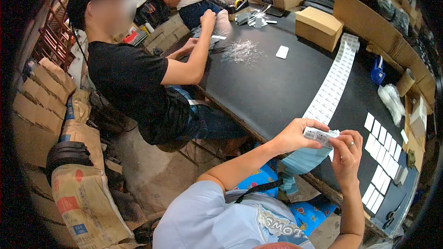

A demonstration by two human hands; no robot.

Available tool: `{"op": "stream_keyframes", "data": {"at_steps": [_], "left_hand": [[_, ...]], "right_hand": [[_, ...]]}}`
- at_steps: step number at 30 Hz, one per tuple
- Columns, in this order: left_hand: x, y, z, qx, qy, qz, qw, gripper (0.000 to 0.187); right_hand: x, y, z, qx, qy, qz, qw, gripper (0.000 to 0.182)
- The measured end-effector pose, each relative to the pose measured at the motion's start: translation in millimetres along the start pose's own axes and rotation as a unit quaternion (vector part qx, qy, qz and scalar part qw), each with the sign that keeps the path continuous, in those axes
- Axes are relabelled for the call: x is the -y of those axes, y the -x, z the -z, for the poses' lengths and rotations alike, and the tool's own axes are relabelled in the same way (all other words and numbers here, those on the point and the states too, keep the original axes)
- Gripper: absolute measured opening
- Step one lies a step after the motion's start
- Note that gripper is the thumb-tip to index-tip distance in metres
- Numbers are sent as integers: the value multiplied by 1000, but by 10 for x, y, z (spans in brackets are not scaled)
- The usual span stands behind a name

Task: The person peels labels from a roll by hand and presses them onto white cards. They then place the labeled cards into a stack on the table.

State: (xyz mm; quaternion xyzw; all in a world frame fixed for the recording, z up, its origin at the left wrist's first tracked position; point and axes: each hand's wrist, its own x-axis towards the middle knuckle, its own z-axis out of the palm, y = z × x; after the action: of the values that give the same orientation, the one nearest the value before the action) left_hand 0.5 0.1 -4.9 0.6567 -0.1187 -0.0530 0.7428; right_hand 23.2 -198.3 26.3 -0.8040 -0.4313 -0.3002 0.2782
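A long strip of printed labels (330, 83) runs down the black table, and its blue-tinted backing (302, 160) hangs over the near edge. Above that edge, my left hand (295, 136) pinches a section with barcode labels (317, 135). My right hand (346, 152), with a ring on one finger, is closed at the right end of the same section, thumb and fingertips together. Whether a single label is between those fingertips is too small to tell. Right of my right hand, white cards (382, 145) lie in rows on the table.
A co-worker in black (134, 74) sits at the left, hands near a pile of thin white strings (242, 51). A cardboard box (318, 28), a blue tape dispenser (377, 70), a plastic bag (391, 103) and black scissors (391, 216) are on the table (258, 92).
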Motion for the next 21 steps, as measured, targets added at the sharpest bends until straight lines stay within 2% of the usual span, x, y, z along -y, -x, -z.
{"op": "stream_keyframes", "data": {"at_steps": [10, 12, 14, 15, 16, 21], "left_hand": [[9, 2, 15, -18, -15, 20, 1000, 46], [-80, 31, -18, -38, -13, 57, 998, 44], [-115, 29, -22, -36, -25, 42, 998, 43], [-91, 22, -28, -35, 26, 68, 997, 43], [-61, 14, -38, -34, 43, 56, 997, 44], [-116, 20, -61, -39, 44, 77, 995, 43]], "right_hand": [[-37, 33, -39, -26, -11, 29, 999, 24], [-54, 33, -23, -11, -22, 38, 999, 27], [-69, 29, -10, -6, -16, 46, 999, 32], [-81, 47, -17, -9, -8, 47, 999, 31], [-82, 57, -13, -14, -17, 44, 999, 31], [-51, 82, -10, -21, -21, 36, 999, 30]]}}
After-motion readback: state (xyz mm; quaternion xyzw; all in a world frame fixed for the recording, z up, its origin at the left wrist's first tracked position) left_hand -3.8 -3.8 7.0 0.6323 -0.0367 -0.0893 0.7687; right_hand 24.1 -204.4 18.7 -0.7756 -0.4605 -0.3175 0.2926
